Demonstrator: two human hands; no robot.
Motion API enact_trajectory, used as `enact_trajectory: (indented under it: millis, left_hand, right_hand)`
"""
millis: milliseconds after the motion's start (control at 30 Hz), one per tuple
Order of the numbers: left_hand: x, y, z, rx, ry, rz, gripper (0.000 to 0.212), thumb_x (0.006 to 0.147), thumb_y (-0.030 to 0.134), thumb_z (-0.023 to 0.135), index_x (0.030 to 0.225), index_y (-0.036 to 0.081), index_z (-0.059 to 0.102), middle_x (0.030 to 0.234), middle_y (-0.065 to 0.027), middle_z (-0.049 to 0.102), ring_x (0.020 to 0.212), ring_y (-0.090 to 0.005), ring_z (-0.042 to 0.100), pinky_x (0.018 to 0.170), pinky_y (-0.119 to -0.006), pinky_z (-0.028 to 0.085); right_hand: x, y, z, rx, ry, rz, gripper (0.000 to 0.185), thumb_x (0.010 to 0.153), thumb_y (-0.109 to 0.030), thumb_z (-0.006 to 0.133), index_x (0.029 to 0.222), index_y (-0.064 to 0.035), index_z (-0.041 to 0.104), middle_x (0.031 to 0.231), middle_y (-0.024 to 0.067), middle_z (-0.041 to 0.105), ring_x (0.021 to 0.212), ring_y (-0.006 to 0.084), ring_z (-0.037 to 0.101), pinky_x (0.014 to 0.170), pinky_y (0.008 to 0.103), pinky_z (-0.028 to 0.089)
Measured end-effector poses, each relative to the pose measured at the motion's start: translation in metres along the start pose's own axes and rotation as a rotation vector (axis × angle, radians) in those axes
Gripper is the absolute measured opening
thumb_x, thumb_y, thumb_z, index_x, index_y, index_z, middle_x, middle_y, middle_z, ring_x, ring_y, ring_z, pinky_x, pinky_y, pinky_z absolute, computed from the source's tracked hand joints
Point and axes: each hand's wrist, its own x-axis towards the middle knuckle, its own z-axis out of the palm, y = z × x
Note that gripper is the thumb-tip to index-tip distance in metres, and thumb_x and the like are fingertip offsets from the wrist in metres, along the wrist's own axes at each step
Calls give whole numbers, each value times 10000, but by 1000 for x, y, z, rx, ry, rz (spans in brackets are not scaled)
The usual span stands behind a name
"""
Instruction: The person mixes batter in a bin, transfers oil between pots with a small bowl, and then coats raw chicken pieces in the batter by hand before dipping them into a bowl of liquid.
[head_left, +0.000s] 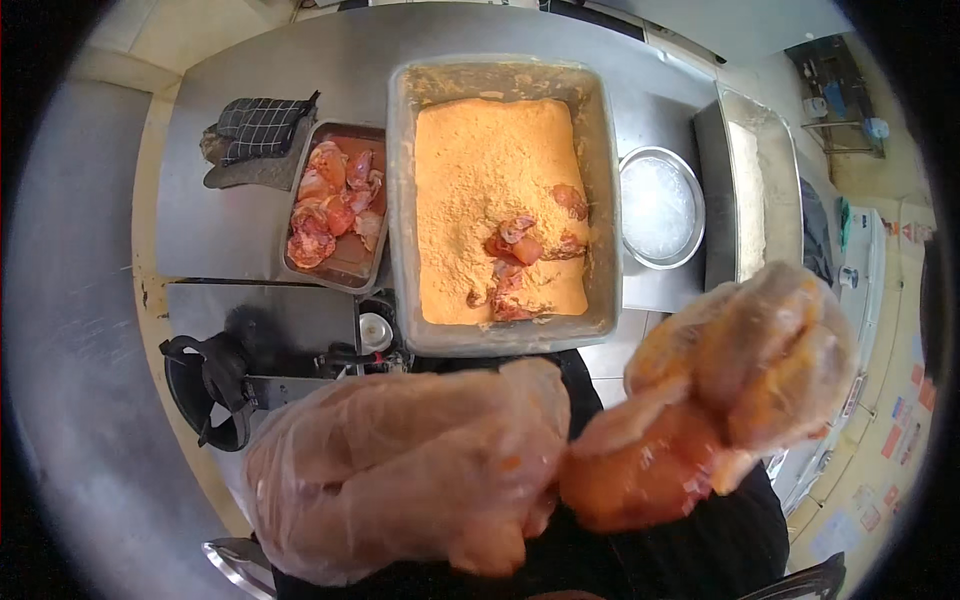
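Observation:
My left hand (420, 465) and my right hand (757, 352), both in clear plastic gloves, hold a wet piece of raw chicken (645, 472) between them, close to the camera. My right fingers wrap its far end; my left fingertips are at its left side, partly hidden. Orange smears mark both gloves. Beyond my hands stands a large plastic tub (502, 341) of orange-tinted breading flour (480, 165). Several raw chicken pieces (514, 244) lie in that flour, some partly coated. To the tub's left, a shallow metal tray (341, 262) holds more raw chicken (326, 199).
Right of the tub sit a round metal bowl (660, 206) and a deep steel pan (716, 202) with pale contents. Checked oven mitts (259, 131) lie at the back left of the steel table (330, 60). A black object with a handle (217, 375) stands lower left.

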Motion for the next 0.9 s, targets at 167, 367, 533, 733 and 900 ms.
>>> enact_trajectory:
  millis: [167,367,533,733,900]
  left_hand:
    - [33,-63,13,174,171,-211,363,908,147,616,1244,15,575,926,-97,696,740,-158,655,644,-295,517]
    - [44,-212,33,44,428,-339,358,947,90,542,1291,1,592,1156,-177,671,1012,-194,657,863,-279,503]
    - [8,-218,-7,-122,781,-255,435,890,56,658,1294,-62,550,1203,-91,649,1076,-137,599,930,-283,471]
    - [-81,-308,-126,791,1167,-398,459,867,24,655,1314,18,550,1217,-145,650,1101,-258,624,948,-349,485]
    - [-86,-367,-162,1111,1052,-592,824,636,120,818,1366,5,453,1276,-198,578,1111,-391,583,969,-426,482]
  right_hand:
    - [-23,46,-32,-154,3,76,268,931,-148,559,1161,-35,637,942,158,708,928,314,695,859,431,552]
    - [-53,122,-14,-809,-373,577,497,835,19,517,1328,-42,516,1044,218,670,926,393,665,778,432,544]
    - [16,127,14,-663,-421,643,447,835,-57,562,1280,-47,519,1030,234,656,977,405,629,835,482,503]
    - [111,221,129,-612,-451,296,522,801,-118,692,1290,-65,518,1150,223,632,1053,375,630,864,449,517]
    - [174,279,220,-851,-808,516,614,785,-92,696,1339,-137,434,1251,168,597,1150,377,591,870,499,523]
